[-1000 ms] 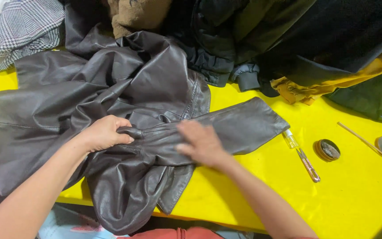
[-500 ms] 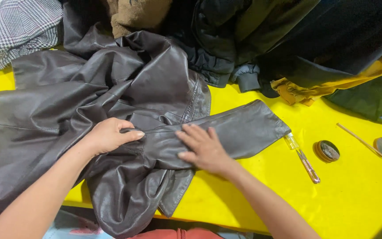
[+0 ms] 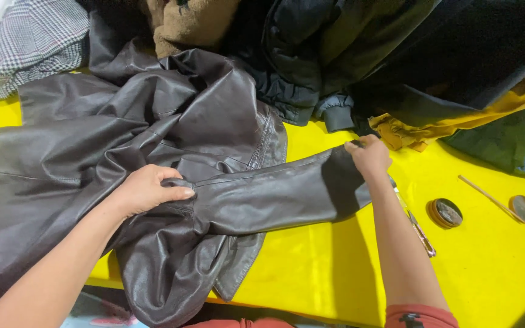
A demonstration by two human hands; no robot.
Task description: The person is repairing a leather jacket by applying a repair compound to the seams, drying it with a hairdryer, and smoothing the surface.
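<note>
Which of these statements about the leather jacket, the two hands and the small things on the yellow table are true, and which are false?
1. The left hand presses the dark brown leather jacket near the shoulder seam. True.
2. The right hand holds the sleeve at its cuff end. True.
3. The table is white. False: it is yellow.
4. The sleeve lies folded under the jacket. False: it stretches out toward the right.
5. A small round tin lies right of the right forearm. True.

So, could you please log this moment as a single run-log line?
left hand: pinching leather jacket at armhole | right hand: gripping sleeve cuff, sleeve stretched flat | surface: yellow table
</note>
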